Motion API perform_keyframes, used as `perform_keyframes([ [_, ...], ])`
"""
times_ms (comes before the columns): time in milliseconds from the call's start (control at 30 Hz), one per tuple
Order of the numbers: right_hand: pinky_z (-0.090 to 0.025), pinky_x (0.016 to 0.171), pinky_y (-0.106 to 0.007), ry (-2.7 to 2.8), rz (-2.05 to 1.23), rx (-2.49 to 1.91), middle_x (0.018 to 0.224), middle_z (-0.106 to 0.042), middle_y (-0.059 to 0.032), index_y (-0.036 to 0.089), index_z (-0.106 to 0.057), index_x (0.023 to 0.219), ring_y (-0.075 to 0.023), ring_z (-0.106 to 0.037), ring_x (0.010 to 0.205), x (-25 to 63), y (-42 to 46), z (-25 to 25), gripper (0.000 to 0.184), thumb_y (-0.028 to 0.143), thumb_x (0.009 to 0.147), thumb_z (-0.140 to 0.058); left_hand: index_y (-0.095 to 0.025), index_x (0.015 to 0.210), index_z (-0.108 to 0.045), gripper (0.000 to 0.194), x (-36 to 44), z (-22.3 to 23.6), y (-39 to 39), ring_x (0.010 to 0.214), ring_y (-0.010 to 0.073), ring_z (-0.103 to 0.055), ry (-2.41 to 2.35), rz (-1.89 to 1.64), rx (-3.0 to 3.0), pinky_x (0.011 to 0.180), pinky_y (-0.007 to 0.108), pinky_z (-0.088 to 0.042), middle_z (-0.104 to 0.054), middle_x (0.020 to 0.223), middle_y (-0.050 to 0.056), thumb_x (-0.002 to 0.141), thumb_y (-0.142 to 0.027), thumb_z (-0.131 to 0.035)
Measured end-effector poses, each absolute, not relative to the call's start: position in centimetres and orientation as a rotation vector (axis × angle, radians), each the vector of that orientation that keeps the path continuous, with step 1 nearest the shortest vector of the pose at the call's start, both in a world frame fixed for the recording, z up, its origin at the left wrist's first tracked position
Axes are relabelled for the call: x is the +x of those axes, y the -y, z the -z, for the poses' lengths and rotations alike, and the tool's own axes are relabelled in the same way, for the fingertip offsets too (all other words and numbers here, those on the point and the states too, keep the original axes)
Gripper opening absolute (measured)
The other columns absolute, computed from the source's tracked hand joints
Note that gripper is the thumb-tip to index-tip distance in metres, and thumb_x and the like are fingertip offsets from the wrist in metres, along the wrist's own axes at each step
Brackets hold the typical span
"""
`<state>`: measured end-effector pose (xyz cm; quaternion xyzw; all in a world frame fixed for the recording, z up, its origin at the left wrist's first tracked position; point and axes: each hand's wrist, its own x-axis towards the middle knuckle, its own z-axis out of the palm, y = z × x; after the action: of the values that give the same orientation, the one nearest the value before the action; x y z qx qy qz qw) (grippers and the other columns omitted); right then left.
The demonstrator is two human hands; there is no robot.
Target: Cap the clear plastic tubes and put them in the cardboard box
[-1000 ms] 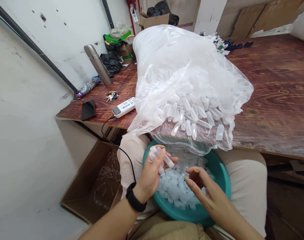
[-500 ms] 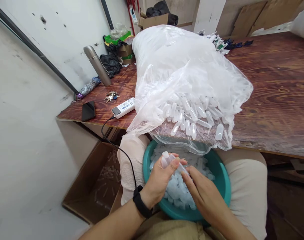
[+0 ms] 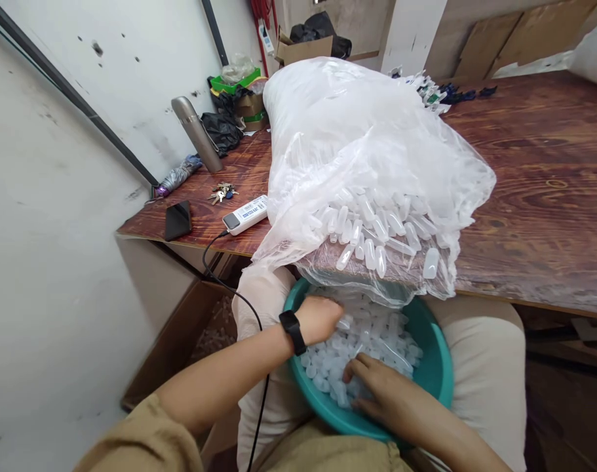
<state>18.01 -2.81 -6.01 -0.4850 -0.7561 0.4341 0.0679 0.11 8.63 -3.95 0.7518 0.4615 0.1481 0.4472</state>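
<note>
A teal basin (image 3: 444, 367) between my knees holds a heap of translucent white plastic pieces (image 3: 335, 367) shaped like long nail tips. My left hand (image 3: 320, 319), with a black band on its wrist, is bent down into the basin's left side; its fingers are hidden behind the back of the hand. Lower in the basin, my right hand (image 3: 379, 387) touches the heap with bent fingers, thumb apart from them. No piece shows in its grip. Above the basin, a large clear plastic bag (image 3: 347, 131) lies on the table, with similar pieces (image 3: 369, 252) at its mouth.
The wooden table (image 3: 534, 216) has its front edge over my legs. On its left are a phone (image 3: 178, 220), keys (image 3: 223, 192), a white cabled device (image 3: 246, 214) and a leaning flask (image 3: 196, 134). A cardboard box (image 3: 155, 367) stands on the floor at left.
Both hands were together above the basin, holding plastic pieces. They have parted and lowered into the heap, the left toward the far left side; the pieces are gone from view in them.
</note>
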Motion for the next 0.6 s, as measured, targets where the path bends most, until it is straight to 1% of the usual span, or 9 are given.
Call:
perform_keyframes([
  [67,-0.051,0.083,-0.031,2.266,-1.299,-1.454,0.104,-0.07,-0.0045,0.025,-0.069,0.1,-0.0233,-0.07,0.094,18.2,2.8,6.1,0.031,0.005,0.078,-0.061,-0.023,0.045,-0.043,0.039,0.9,4.5,-8.5,0.083,0.0382,-0.068,-1.165,-0.348,1.901,0.085,0.047,-0.047,-0.061,0.056,0.01,0.062,-0.009,-0.076],
  [133,-0.052,0.081,-0.033,2.242,-1.278,-1.458,0.103,-0.07,-0.0062,0.024,-0.07,0.099,-0.0242,-0.071,0.091,18.6,2.7,6.3,0.027,0.007,0.08,-0.06,-0.024,0.043,-0.037,0.044,1.5,4.7,-8.4,0.081,0.0394,-0.068,-1.176,-0.333,1.922,0.084,0.049,-0.046,-0.059,0.054,0.011,0.062,-0.007,-0.074],
  [167,-0.053,0.081,-0.034,2.225,-1.264,-1.459,0.103,-0.07,-0.0071,0.023,-0.071,0.097,-0.0249,-0.071,0.09,18.7,2.6,6.4,0.025,0.008,0.081,-0.059,-0.024,0.043,-0.037,0.044,1.5,4.6,-8.4,0.081,0.0391,-0.068,-1.177,-0.326,1.927,0.083,0.048,-0.046,-0.059,0.055,0.011,0.061,-0.007,-0.074],
  [233,-0.054,0.082,-0.036,2.18,-1.236,-1.449,0.102,-0.07,-0.0082,0.023,-0.072,0.098,-0.0257,-0.071,0.091,19.0,2.4,6.6,0.024,0.01,0.084,-0.057,-0.023,0.046,-0.044,0.038,1.3,4.1,-8.5,0.081,0.0364,-0.067,-1.173,-0.32,1.928,0.082,0.044,-0.046,-0.062,0.061,0.01,0.06,-0.009,-0.076],
  [300,-0.055,0.084,-0.037,2.116,-1.203,-1.433,0.103,-0.071,-0.0087,0.024,-0.073,0.103,-0.0256,-0.071,0.094,19.3,2.0,6.9,0.025,0.015,0.089,-0.053,-0.021,0.054,-0.054,0.026,0.8,3.3,-8.4,0.08,0.0315,-0.066,-1.166,-0.319,1.912,0.078,0.038,-0.047,-0.066,0.069,0.008,0.062,-0.016,-0.079],
  [367,-0.054,0.089,-0.038,2.051,-1.161,-1.424,0.106,-0.07,-0.0096,0.025,-0.071,0.112,-0.0258,-0.07,0.1,19.6,1.6,7.1,0.029,0.022,0.095,-0.047,-0.021,0.065,-0.063,0.019,0.1,2.4,-8.0,0.077,0.0262,-0.065,-1.165,-0.307,1.888,0.072,0.033,-0.046,-0.067,0.073,0.005,0.069,-0.031,-0.079],
  [467,-0.055,0.088,-0.039,1.874,-1.052,-1.451,0.109,-0.068,-0.0099,0.027,-0.071,0.116,-0.0254,-0.068,0.101,20.0,1.3,6.6,0.031,0.034,0.097,-0.047,-0.018,0.087,-0.069,0.032,-0.6,1.3,-6.6,0.063,0.0169,-0.06,-1.105,-0.322,1.632,0.058,0.026,-0.044,-0.068,0.074,0.002,0.079,-0.05,-0.071],
  [533,-0.058,0.078,-0.037,1.666,-1.01,-1.48,0.105,-0.068,-0.0088,0.028,-0.072,0.114,-0.0241,-0.068,0.091,20.1,1.3,5.7,0.031,0.044,0.095,-0.053,-0.017,0.103,-0.068,0.044,-0.8,0.9,-5.3,0.053,0.0113,-0.053,-1.007,-0.408,1.268,0.051,0.023,-0.041,-0.069,0.076,0.002,0.079,-0.054,-0.071],
  [600,-0.058,0.069,-0.034,1.466,-1.042,-1.498,0.098,-0.07,-0.0073,0.028,-0.074,0.113,-0.0221,-0.068,0.08,20.0,1.3,4.6,0.036,0.052,0.09,-0.06,-0.016,0.112,-0.066,0.053,-0.9,0.5,-4.1,0.049,0.0085,-0.05,-0.917,-0.501,0.926,0.048,0.021,-0.039,-0.069,0.076,0.002,0.075,-0.051,-0.078],
])
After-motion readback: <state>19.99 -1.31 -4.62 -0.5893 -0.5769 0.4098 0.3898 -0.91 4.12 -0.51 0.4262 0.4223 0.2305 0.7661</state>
